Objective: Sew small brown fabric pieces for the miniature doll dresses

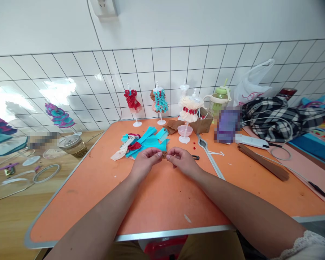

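Note:
A small brown piece (164,155) is pinched between my two hands, over the middle of the orange table (162,198). My left hand (148,160) grips its left side with thumb and fingertips. On the other side, my right hand (181,160) holds it in a similar pinch, the two thumbs almost meeting. Most of the piece is hidden by the fingers. Just behind my hands lie turquoise paper strips (148,141), with a red scrap (134,146) and cream strips (121,152) at their left. A black-handled tool (195,157) lies beside my right hand.
Small mannequins in red (132,101), turquoise (160,102) and cream (189,110) stand at the back near a pink bowl (184,130) and cardboard box (203,124). Tweezers (203,143), a brown strip (262,162) and a green bottle (220,99) are at the right; a jar (73,144) is left.

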Demonstrator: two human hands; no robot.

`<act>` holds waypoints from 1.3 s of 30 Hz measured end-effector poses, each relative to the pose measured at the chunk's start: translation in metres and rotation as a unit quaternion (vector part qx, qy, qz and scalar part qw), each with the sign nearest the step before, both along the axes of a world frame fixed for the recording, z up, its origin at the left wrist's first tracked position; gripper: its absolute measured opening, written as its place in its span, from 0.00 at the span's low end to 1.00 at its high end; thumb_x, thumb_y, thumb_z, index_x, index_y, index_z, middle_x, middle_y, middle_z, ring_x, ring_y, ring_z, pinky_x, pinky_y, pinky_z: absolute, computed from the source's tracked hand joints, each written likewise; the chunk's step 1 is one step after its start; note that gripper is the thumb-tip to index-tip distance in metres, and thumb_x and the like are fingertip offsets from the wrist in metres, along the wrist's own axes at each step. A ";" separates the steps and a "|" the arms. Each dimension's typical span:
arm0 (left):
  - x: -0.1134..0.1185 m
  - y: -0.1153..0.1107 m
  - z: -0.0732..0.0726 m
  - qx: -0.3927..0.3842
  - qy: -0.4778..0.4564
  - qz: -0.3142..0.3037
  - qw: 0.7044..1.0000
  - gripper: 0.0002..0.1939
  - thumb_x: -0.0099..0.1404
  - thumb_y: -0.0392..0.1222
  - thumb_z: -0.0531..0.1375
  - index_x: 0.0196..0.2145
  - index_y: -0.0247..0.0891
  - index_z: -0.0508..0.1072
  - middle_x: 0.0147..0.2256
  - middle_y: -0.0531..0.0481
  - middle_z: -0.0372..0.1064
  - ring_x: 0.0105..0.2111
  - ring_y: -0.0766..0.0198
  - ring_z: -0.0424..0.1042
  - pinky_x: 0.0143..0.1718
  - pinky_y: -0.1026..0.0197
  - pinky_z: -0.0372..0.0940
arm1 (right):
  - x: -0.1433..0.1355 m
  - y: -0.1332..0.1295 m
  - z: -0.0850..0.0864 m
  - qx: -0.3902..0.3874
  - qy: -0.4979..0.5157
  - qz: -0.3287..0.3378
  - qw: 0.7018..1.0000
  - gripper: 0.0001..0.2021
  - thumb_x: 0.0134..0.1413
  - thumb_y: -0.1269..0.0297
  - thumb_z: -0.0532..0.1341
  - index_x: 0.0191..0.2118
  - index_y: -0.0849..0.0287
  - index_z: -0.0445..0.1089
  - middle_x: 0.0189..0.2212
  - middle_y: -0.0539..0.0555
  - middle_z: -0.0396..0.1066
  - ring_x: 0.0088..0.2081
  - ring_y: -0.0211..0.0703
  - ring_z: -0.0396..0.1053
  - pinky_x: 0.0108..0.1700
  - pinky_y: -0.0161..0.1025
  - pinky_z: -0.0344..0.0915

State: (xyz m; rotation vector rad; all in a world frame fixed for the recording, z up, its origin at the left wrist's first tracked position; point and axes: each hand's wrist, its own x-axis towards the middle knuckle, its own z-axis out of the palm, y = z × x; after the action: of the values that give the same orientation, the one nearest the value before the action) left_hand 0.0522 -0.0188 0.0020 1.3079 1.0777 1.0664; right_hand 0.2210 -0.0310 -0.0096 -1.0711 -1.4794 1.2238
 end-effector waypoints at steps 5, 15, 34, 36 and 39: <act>0.001 -0.002 0.001 0.045 0.101 -0.022 0.994 0.14 0.52 0.49 0.64 0.30 0.36 0.74 0.32 0.48 0.73 0.35 0.60 0.71 0.39 0.59 0.63 | 0.001 -0.001 0.005 -0.004 -0.006 -0.019 1.000 0.10 0.47 0.59 0.60 0.36 0.58 0.65 0.32 0.50 0.67 0.29 0.35 0.65 0.29 0.33 0.63; 0.002 -0.001 0.000 -0.012 -0.004 -0.026 1.000 0.15 0.50 0.49 0.66 0.31 0.36 0.70 0.30 0.52 0.69 0.32 0.65 0.69 0.42 0.56 0.66 | 0.003 0.005 -0.002 -0.004 0.007 -0.021 1.000 0.11 0.46 0.57 0.62 0.30 0.60 0.68 0.25 0.48 0.66 0.26 0.33 0.60 0.28 0.32 0.59; 0.005 -0.003 0.001 0.015 0.005 -0.018 1.000 0.21 0.50 0.46 0.67 0.41 0.36 0.71 0.32 0.47 0.74 0.37 0.59 0.73 0.46 0.53 0.65 | 0.002 0.003 -0.003 0.039 -0.099 -0.037 0.994 0.09 0.47 0.57 0.60 0.30 0.58 0.70 0.26 0.49 0.69 0.25 0.34 0.60 0.27 0.33 0.57; 0.006 -0.004 0.000 0.017 -0.009 -0.006 1.000 0.21 0.50 0.45 0.67 0.41 0.37 0.70 0.31 0.49 0.73 0.36 0.60 0.73 0.44 0.54 0.66 | 0.002 0.003 -0.004 0.029 -0.086 -0.027 0.995 0.10 0.48 0.56 0.60 0.30 0.58 0.70 0.26 0.49 0.68 0.25 0.34 0.59 0.27 0.33 0.57; 0.008 -0.005 -0.001 0.009 -0.039 0.008 0.999 0.23 0.50 0.45 0.67 0.43 0.38 0.69 0.31 0.51 0.73 0.35 0.61 0.73 0.43 0.54 0.67 | 0.001 0.002 -0.005 0.006 -0.058 -0.004 0.998 0.11 0.49 0.55 0.59 0.31 0.58 0.68 0.25 0.48 0.66 0.23 0.33 0.58 0.25 0.32 0.57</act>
State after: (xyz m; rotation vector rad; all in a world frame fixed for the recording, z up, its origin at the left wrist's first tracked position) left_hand 0.0603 -0.0235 0.0008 1.2639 1.0241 1.1326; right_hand 0.2218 -0.0287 -0.0148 -1.1560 -1.5662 1.1622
